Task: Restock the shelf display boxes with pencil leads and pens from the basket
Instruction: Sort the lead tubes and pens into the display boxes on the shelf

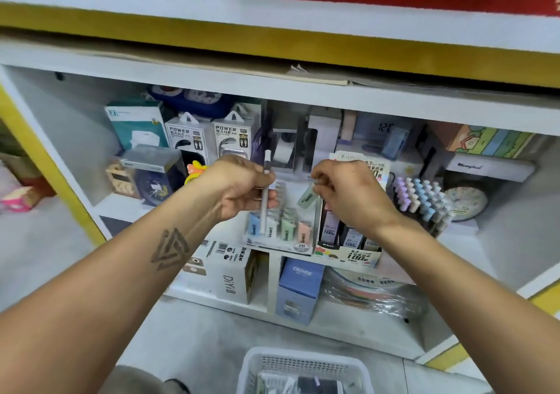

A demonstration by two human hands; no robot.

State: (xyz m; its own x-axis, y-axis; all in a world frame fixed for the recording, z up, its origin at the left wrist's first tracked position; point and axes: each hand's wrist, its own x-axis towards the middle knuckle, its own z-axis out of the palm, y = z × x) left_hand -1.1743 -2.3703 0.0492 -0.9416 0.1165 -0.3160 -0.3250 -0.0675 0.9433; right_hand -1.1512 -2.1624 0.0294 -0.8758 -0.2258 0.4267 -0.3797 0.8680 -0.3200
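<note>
My left hand (242, 186) grips a white pen (266, 192) held upright in front of the shelf. My right hand (348, 195) pinches a pale green pencil lead case (306, 196) above the clear display box (280, 242) marked 2B, which holds several blue, green and pink lead cases. Just right of it stands a second display box (348, 253) with darker lead packs, partly hidden by my right wrist. A white mesh basket (303, 369) sits on the floor at the bottom edge, with a few packs inside.
Pastel pens stand in a rack (424, 203) to the right, beside a round clock (466, 201). Power bank boxes (209, 139) and other cartons fill the back. A DIY box (230, 275) and blue carton (300, 287) sit on the shelf below.
</note>
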